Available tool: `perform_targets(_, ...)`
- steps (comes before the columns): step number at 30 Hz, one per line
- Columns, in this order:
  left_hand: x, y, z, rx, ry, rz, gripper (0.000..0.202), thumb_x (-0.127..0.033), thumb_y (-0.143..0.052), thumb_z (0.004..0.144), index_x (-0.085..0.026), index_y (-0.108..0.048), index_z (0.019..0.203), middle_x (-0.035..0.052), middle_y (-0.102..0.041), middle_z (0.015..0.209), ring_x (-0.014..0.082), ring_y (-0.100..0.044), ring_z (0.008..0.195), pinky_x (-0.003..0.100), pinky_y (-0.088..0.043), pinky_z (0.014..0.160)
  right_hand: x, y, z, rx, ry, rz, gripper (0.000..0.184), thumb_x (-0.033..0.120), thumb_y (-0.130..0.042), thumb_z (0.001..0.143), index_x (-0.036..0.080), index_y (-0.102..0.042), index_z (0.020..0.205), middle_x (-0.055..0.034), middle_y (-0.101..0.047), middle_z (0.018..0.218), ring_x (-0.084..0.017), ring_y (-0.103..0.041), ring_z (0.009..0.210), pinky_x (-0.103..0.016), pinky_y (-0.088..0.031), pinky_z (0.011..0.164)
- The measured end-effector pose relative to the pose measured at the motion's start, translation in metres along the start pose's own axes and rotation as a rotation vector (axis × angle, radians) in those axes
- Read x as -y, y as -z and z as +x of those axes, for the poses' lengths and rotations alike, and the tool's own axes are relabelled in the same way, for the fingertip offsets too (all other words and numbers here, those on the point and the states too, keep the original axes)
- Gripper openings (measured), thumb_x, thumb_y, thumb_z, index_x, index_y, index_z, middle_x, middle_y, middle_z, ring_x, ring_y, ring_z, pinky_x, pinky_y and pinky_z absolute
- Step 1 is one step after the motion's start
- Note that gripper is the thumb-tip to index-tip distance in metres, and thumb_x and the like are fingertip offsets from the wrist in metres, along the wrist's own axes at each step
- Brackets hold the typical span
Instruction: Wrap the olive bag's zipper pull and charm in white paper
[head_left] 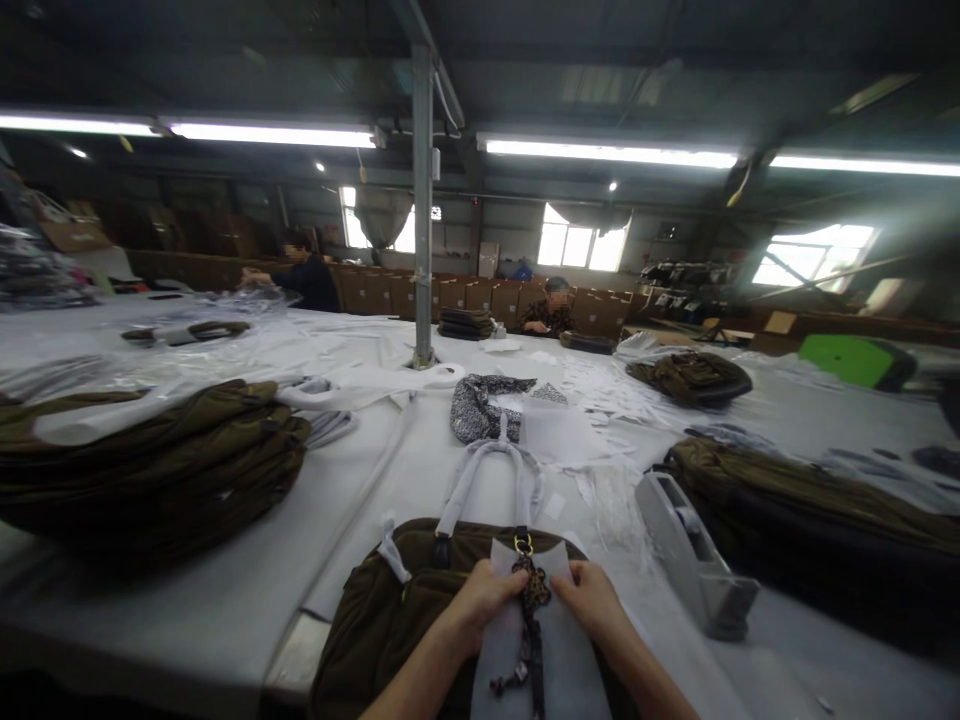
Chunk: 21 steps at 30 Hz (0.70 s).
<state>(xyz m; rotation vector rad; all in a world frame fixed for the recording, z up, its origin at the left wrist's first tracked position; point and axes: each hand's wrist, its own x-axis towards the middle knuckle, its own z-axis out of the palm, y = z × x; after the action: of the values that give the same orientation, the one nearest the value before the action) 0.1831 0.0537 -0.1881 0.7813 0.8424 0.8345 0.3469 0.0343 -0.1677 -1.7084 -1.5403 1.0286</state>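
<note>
An olive-green bag (390, 620) lies in front of me, its handles (480, 475) wrapped in white paper and pointing away. From a gold ring (523, 543) at one handle hangs a leopard-patterned flower charm (534, 585) with dark straps and beads. A sheet of translucent white paper (551, 660) lies on the bag beneath the charm. My left hand (487, 600) pinches the paper at its left side, thumb touching the charm. On the other side, my right hand (592, 600) pinches the right edge of the paper, close to the charm.
A grey tape dispenser (697, 560) stands at right. Stacks of olive bags lie left (150, 470) and right (817, 500). Patterned cloth (480, 405) and loose white paper lie ahead. A metal post (423, 210) rises from the table. Two people sit at the far side.
</note>
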Motion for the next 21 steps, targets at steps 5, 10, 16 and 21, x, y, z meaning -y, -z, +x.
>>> perform_targets(5, -0.006, 0.0, -0.007, 0.05, 0.058, -0.078, 0.037, -0.03, -0.075, 0.058, -0.01, -0.066, 0.088, 0.0094, -0.07, 0.077, 0.0225, -0.064, 0.069, 0.036, -0.049, 0.073, 0.002, 0.0, 0.012, 0.048, -0.085, 0.149, 0.018, 0.026, -0.054, 0.061, 0.011, -0.064, 0.056, -0.0035, -0.064, 0.053, -0.015, -0.055, 0.05, -0.022, -0.036, 0.045)
perform_targets(10, -0.012, 0.0, -0.01, 0.09, 0.09, -0.155, 0.04, -0.027, -0.077, 0.057, -0.009, -0.066, 0.091, 0.01, -0.07, 0.08, 0.0229, -0.065, 0.071, 0.037, -0.048, 0.076, 0.006, 0.002, 0.019, 0.143, -0.111, 0.332, 0.02, 0.021, -0.058, 0.054, 0.01, -0.068, 0.067, -0.0034, -0.067, 0.061, -0.015, -0.058, 0.054, -0.023, -0.042, 0.05)
perform_targets(16, -0.017, -0.001, -0.012, 0.127, 0.131, -0.221, 0.037, -0.025, -0.075, 0.061, -0.009, -0.065, 0.093, 0.0117, -0.07, 0.08, 0.0245, -0.065, 0.075, 0.039, -0.047, 0.081, 0.004, -0.001, 0.02, 0.268, -0.187, 0.624, 0.03, 0.012, -0.067, 0.045, 0.009, -0.071, 0.075, -0.0071, -0.071, 0.074, -0.021, -0.063, 0.068, -0.029, -0.048, 0.066)
perform_targets(21, -0.013, -0.002, -0.011, 0.161, 0.165, -0.308, 0.034, -0.021, -0.073, 0.062, -0.01, -0.065, 0.093, 0.012, -0.07, 0.079, 0.0263, -0.065, 0.077, 0.04, -0.046, 0.081, -0.003, -0.004, 0.018, 0.231, -0.139, 0.6, 0.031, 0.014, -0.073, 0.045, 0.011, -0.072, 0.076, -0.0055, -0.071, 0.074, -0.022, -0.063, 0.074, -0.03, -0.048, 0.071)
